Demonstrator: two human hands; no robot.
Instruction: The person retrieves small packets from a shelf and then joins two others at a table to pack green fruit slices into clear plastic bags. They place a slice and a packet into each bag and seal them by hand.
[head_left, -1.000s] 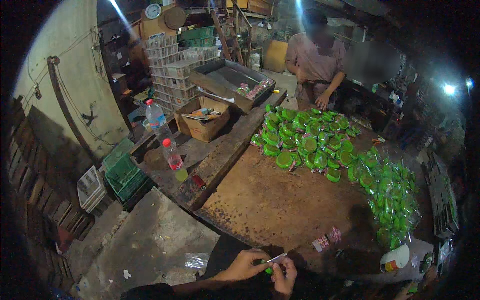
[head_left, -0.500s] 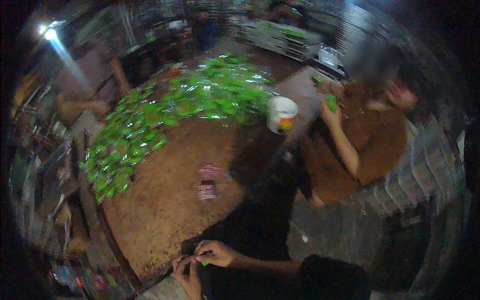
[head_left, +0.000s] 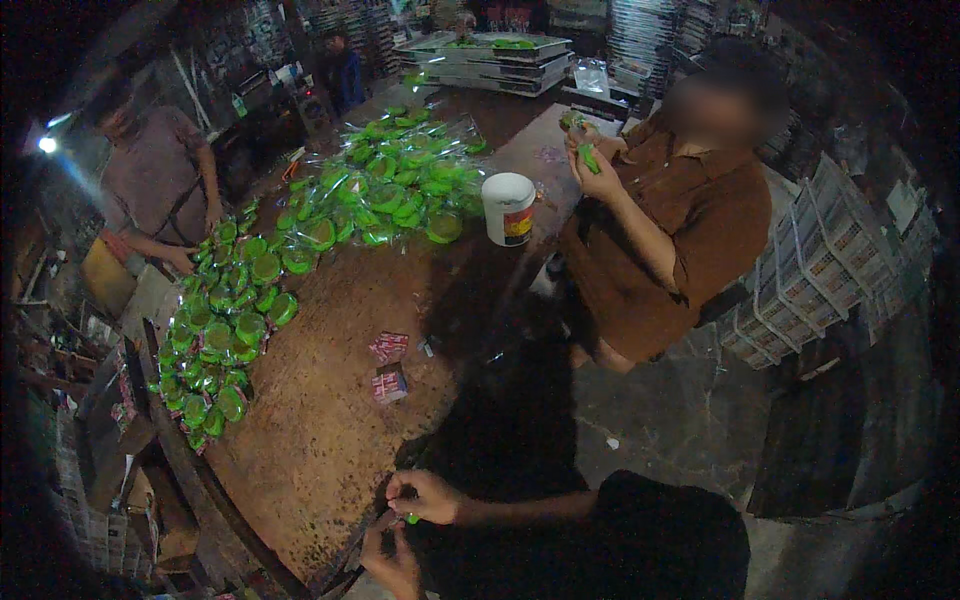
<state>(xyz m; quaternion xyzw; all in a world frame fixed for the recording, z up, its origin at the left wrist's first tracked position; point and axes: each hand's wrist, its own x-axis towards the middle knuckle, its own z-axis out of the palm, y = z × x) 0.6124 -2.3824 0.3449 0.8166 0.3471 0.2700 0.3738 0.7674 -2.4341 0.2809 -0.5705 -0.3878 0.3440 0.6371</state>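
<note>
Close together at the table's near edge, my hands pinch at a small object. My right hand (head_left: 425,497), its forearm coming in from the right, has thumb and fingertips pressed together. Just below it, my left hand (head_left: 392,562) has bent fingers closed on the same spot. Between them a bit of a small green object (head_left: 412,518) shows; my fingers hide most of it and its kind is unclear. A little farther off on the brown table (head_left: 310,400) lie a pink-and-white printed packet (head_left: 390,384) and several pink-and-white slips (head_left: 389,346).
A large heap of round green items in clear wrap (head_left: 385,185) spreads over the far and left table. A white bucket (head_left: 509,210) stands at its right. A co-worker in brown (head_left: 660,220) holds a green piece; another person (head_left: 160,170) stands far left. Stacked trays (head_left: 485,68) are behind.
My view has shifted and grown sharper. My hands stay together on the small green object. The co-worker in brown now has both hands raised together at the green piece.
</note>
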